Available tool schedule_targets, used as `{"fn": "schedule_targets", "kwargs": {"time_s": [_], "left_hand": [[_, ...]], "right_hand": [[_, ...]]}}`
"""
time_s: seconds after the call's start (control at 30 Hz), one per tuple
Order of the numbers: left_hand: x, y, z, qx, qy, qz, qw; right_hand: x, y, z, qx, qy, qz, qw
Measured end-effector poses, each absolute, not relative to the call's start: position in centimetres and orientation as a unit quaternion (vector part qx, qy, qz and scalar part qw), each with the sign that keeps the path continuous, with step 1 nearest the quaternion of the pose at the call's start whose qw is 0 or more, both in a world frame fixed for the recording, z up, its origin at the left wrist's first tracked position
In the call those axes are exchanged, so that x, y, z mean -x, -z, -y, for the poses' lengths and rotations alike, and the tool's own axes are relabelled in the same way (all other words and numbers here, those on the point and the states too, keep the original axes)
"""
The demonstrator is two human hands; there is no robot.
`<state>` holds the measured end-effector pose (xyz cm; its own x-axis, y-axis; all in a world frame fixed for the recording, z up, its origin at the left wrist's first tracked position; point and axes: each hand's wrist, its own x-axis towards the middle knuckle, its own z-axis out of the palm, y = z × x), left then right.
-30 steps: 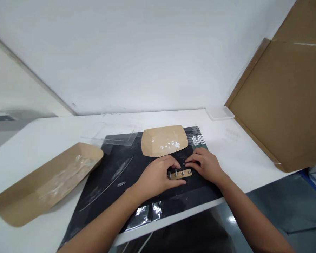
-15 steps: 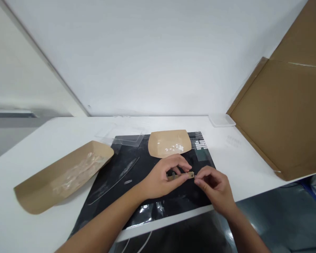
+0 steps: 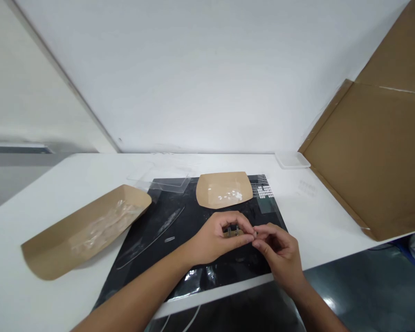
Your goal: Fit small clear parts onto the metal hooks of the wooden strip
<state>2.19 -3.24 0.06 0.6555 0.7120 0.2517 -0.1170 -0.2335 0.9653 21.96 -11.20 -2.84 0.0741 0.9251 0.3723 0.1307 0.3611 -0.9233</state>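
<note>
My left hand [image 3: 216, 237] grips a small wooden bar [image 3: 234, 233] with upright metal bolts, and its fingers hide part of the bar. My right hand [image 3: 278, 246] is pinched beside the bar's right end, its fingertips meeting those of my left hand. Whether those fingertips hold a small part is hidden. Both hands are above a black mat [image 3: 235, 267]. Beyond them, a kraft paper tray [image 3: 207, 196] holds small white pieces [image 3: 231, 196].
A larger kraft tray [image 3: 86, 235] holding clear plastic lies left of the mat. A clear plastic sheet or tray [image 3: 159, 179] and a sheet of white dots [image 3: 264, 192] touch the mat's far side. A cardboard panel [image 3: 366, 157] stands at right, beside a white container [image 3: 292, 160].
The wooden bar has gone from lying under both hands to being gripped by my left hand. My right hand has moved from resting beside it to a pinch at its right end.
</note>
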Motion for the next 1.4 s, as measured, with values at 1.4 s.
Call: {"fn": "schedule_targets", "kwargs": {"time_s": [1.4], "left_hand": [[-0.8,0.5,0.8,-0.827,-0.357,-0.319,0.295]], "right_hand": [[-26.8,2.5,4.4,0.359,-0.195,0.827,0.386]]}}
